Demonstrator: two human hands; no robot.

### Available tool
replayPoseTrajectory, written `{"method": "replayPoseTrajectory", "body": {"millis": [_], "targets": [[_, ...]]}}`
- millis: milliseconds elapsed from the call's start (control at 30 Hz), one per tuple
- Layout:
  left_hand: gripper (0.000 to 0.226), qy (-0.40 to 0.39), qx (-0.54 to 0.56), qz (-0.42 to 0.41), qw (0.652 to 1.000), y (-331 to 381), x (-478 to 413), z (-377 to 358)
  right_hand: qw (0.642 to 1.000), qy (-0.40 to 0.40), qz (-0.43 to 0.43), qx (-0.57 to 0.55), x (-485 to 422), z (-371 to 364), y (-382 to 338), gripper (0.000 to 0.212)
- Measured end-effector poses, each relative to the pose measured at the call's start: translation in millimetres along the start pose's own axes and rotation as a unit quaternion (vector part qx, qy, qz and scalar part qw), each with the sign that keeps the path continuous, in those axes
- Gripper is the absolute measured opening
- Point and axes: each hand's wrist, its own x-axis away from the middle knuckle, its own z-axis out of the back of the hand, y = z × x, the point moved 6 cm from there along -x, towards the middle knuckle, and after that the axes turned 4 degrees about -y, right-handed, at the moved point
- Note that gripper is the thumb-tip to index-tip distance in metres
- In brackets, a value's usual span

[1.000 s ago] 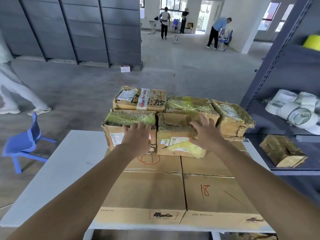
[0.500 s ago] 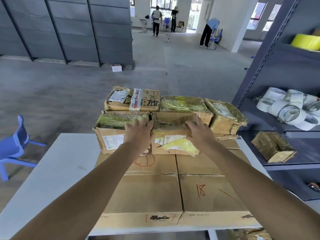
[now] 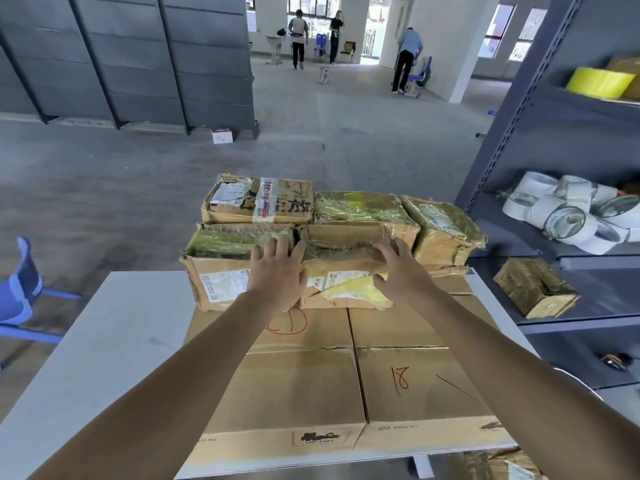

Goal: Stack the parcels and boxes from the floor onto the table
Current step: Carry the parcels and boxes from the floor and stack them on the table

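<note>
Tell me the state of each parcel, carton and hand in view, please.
left hand, open, resting on the left front parcel.
right hand, open, fingers spread on the yellow-label parcel.
yellow-label parcel, crumpled, resting on the big cartons.
big cartons, closed, side by side on the table.
shelf parcel, tilted, untouched.

On my far left I see a blue chair [image 3: 20, 289] standing on the grey floor [image 3: 311, 143]. Dark grey partition panels [image 3: 138, 57] run along the back left, and a small white box [image 3: 221, 136] sits at their foot. On my right stands a grey shelving rack [image 3: 554, 140]. A heap of white tape rolls [image 3: 568, 220] lies on its middle shelf and a yellow roll [image 3: 601, 82] on the shelf above. Far off by the windows I make out three people [image 3: 298, 39].
</note>
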Motion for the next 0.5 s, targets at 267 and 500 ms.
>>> {"method": "replayPoseTrajectory", "body": {"millis": [267, 500], "targets": [[0.055, -0.011, 0.019, -0.015, 1.0, -2.9, 5.4, 7.9, 0.983, 0.052, -0.004, 0.179, 8.9, 6.1, -23.3, 0.061], [0.056, 0.023, 0.054, -0.042, 0.997, -7.6, 17.8, 28.4, 0.983, 0.082, 0.02, 0.163, 35.1, 9.9, -49.4, 0.058]]}}
